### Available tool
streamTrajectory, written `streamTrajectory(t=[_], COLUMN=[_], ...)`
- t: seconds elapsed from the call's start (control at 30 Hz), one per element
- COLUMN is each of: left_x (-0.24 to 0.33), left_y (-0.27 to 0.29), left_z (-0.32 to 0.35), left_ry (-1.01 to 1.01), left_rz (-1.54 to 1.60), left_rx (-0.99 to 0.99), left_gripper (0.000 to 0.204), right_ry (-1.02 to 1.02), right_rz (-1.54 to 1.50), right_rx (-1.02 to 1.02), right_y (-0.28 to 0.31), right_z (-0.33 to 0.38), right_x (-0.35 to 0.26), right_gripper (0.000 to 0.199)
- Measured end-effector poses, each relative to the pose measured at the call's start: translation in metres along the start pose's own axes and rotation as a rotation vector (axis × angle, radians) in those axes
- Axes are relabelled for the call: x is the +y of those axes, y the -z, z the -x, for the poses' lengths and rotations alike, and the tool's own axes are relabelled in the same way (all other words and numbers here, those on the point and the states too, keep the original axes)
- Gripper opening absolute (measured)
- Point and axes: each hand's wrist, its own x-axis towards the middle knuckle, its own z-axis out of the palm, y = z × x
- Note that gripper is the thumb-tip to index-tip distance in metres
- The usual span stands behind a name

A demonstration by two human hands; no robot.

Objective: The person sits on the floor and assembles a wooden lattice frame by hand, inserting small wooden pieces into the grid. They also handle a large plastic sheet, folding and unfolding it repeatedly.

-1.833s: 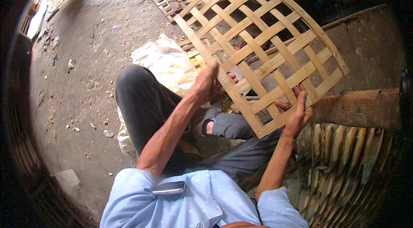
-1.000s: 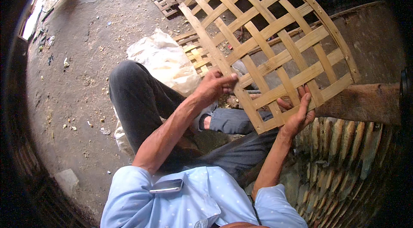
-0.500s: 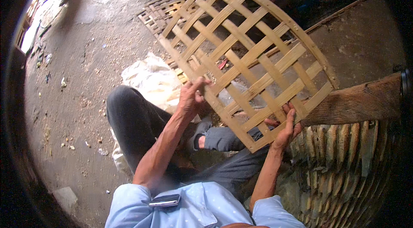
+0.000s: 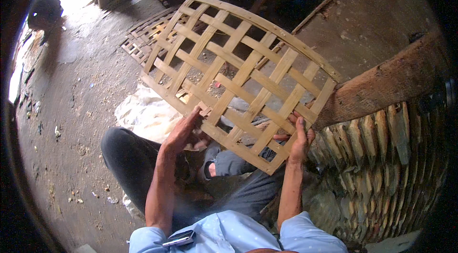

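Both hands are clamped on the lattice (image 4: 238,81), left hand (image 4: 183,131) and right hand (image 4: 299,138) at its near edge, now tilted flatter and swung leftward.

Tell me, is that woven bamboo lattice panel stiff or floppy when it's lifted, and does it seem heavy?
Probably fairly stiff but springy: the lattice panel keeps its shape with only the left hand and right hand at its near edge, though it bows slightly. Likely light for its size, being thin strips with open gaps. The loose strip ends might snag or shift.
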Motion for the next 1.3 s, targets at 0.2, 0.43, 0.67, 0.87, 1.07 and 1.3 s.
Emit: streamTrajectory(t=[0.2,0.43,0.67,0.87,1.07,1.3], left_x=[0.031,0.071,0.039,0.054,0.057,0.002], left_y=[-0.001,-0.009,0.018,0.049,0.059,0.040], left_z=[0.016,0.014,-0.002,0.002,0.008,-0.013], left_ry=[-0.144,-1.036,-0.759,-0.825,-0.388,-0.193], left_rz=[-0.707,-0.723,-0.451,0.247,0.628,1.179], left_rx=[0.149,0.489,0.529,0.554,0.704,0.377], left_gripper=[0.051,0.079,0.019,0.034,0.055,0.050], right_ry=[0.183,0.641,0.745,0.905,0.489,-0.093], right_rz=[0.166,0.933,1.008,0.517,0.656,-0.254], right_rx=[-0.225,-0.937,-0.794,-0.229,-0.017,-0.514], right_y=[0.000,-0.017,-0.049,0.005,0.023,-0.004], right_z=[-0.006,-0.015,-0.034,-0.035,0.009,0.028], right_x=[-0.035,-0.122,-0.163,-0.100,0.047,0.045], right_gripper=[0.040,0.026,0.047,0.059,0.070,0.086])
